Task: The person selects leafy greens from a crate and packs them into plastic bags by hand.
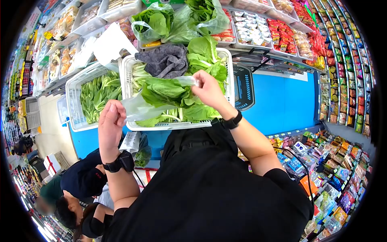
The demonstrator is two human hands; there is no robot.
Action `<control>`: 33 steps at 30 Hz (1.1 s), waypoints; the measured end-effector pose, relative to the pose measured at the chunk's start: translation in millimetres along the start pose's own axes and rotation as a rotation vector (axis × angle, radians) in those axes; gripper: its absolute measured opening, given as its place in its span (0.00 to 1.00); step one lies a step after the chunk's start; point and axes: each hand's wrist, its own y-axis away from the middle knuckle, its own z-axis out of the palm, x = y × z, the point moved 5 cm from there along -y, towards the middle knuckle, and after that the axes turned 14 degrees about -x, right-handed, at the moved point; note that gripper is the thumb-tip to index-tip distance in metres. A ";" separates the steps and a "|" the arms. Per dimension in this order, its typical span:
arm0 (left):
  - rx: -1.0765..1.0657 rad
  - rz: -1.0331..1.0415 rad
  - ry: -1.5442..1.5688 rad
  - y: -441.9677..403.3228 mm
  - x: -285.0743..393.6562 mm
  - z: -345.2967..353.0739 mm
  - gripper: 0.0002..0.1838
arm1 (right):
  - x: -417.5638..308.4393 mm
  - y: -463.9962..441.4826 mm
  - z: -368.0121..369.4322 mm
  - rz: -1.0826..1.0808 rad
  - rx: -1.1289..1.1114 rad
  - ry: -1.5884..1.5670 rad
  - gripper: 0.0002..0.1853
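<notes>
A person in black, seen from a head-worn camera, holds a clear plastic bag of leafy greens over a white basket. The left hand pinches the bag's edge at one end, thumb and fingers pressed together, just outside the basket's left side. The right hand pinches plastic at the other end, its fingers closed, over the basket's right half.

Loose greens fill the basket beneath, partly hidden by the bag. A crumpled dark grey cloth lies on them toward the far rim, covering that part. Just past this rim, more bagged greens crowd the space. To the left, near the left hand, a second white basket holds leafy stalks; white plastic spreads beyond it.

Trays of small packets line the far side. On the right are a black panel with blue markings, a blue surface and tall racks of packaged goods, with more packets heaped at lower right. A black band circles each wrist. At lower left, other people gather close together.
</notes>
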 end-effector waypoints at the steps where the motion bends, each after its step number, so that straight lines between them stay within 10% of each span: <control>1: 0.006 -0.046 -0.010 -0.9 -2.7 2.2 0.15 | 7.1 -4.0 -7.9 0.062 0.072 0.115 0.09; 16: -0.030 -0.055 -0.095 5.7 6.4 39.8 0.12 | 50.0 -0.3 1.8 0.123 -0.117 0.104 0.09; 20: -0.091 -0.057 -0.032 10.2 -5.9 46.4 0.12 | 80.0 16.9 -0.4 0.293 -0.383 -0.566 0.14; 28: -0.139 -0.073 -0.040 7.0 -24.0 61.5 0.15 | 169.7 46.6 -81.2 0.475 0.155 0.293 0.12; 33: -0.043 -0.141 -0.119 5.5 -46.9 54.8 0.09 | 227.3 46.3 -50.7 0.530 -0.035 0.893 0.17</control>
